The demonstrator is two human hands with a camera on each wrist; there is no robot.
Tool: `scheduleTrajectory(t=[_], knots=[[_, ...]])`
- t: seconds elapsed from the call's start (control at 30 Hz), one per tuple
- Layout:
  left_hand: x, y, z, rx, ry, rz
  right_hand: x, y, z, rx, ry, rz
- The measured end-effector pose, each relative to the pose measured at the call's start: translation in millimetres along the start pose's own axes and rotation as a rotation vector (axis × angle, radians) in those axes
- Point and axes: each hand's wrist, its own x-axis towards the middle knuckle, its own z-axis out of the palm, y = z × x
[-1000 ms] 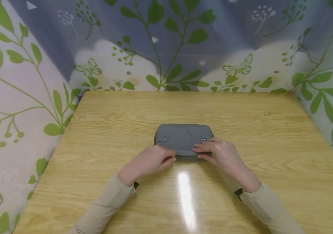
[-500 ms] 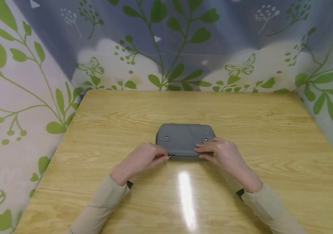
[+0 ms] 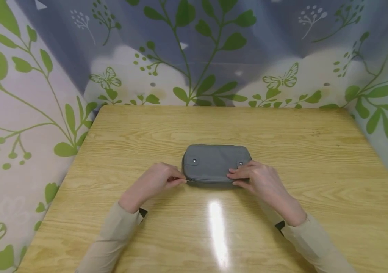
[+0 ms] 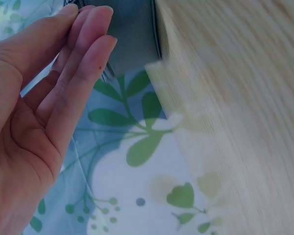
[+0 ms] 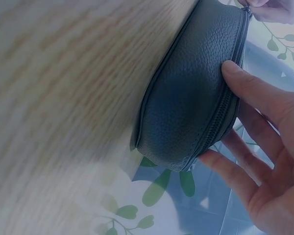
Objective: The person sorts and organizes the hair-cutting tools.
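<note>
A grey zippered pouch (image 3: 216, 159) with two snap studs lies on the wooden table. My left hand (image 3: 153, 184) pinches the zipper pull (image 3: 188, 180) between thumb and forefinger at the pouch's front left corner. The left wrist view shows the pinch at the top edge, the other fingers of the left hand (image 4: 39, 103) extended beside the pouch. My right hand (image 3: 260, 180) grips the front right part, fingers on top and thumb on the front side. In the right wrist view, closed zipper teeth (image 5: 220, 112) run beneath that thumb.
The wooden table (image 3: 129, 129) stretches around the pouch, with a bright light reflection in front of it. A leaf-and-butterfly patterned cloth (image 3: 214, 57) hangs behind the far edge and along both sides.
My left hand has slid leftward with the zipper pull, from near the middle of the pouch's front edge to its left corner. The right hand keeps its grip in place.
</note>
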Motion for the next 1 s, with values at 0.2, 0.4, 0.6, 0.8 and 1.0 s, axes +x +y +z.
scheduleTrajectory(t=[0.2,0.4,0.6,0.8,1.0], knots=[[-0.4,-7.4,-3.1,-0.024,0.006,-0.019,0,0,0,-0.010,0.015,-0.018],[0.4,-11.5,-5.3,-0.010,0.011,-0.018,1,1,1,-0.025,0.031,-0.046],[0.6,-10.4,-4.6,-0.015,-0.023,-0.069,1,1,2,-0.023,0.032,-0.044],[-0.3,-5.9,0.5,-0.059,-0.089,-0.136,0,-6,0,-0.035,0.028,-0.045],[-0.7,-0.1,4.7,-0.049,-0.063,-0.131,12,-28,4,0.009,0.028,-0.130]])
